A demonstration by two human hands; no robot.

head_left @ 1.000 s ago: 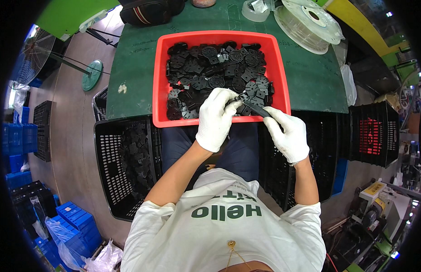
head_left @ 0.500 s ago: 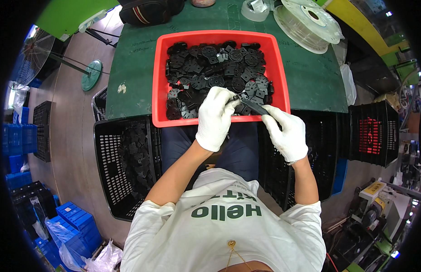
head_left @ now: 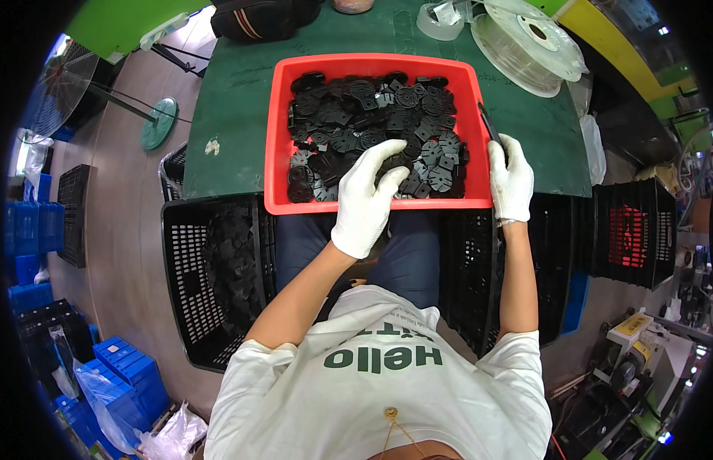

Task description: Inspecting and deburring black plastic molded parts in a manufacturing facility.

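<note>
Black plastic parts (head_left: pixel 375 126) heap in the red tray (head_left: pixel 276 165), lying just ahead of the left hand (head_left: pixel 365 201), whose gloved fingers spread open on them; right hand (head_left: pixel 510 180) grips a slim dark tool (head_left: pixel 490 126) pointing away along the tray's right wall.

Left hand (head_left: pixel 365 201) in red tray (head_left: pixel 276 115); right hand (head_left: pixel 511 180) holds dark tool (head_left: pixel 490 127).

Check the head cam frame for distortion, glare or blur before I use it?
Head view: strong fisheye, the green table edge bows and corners are black vignette. Lighting even, soft shadows under the left hand; black parts in the red tray merge into one dark mass. Mild glare on the clear spool. Right hand sharp.
</note>
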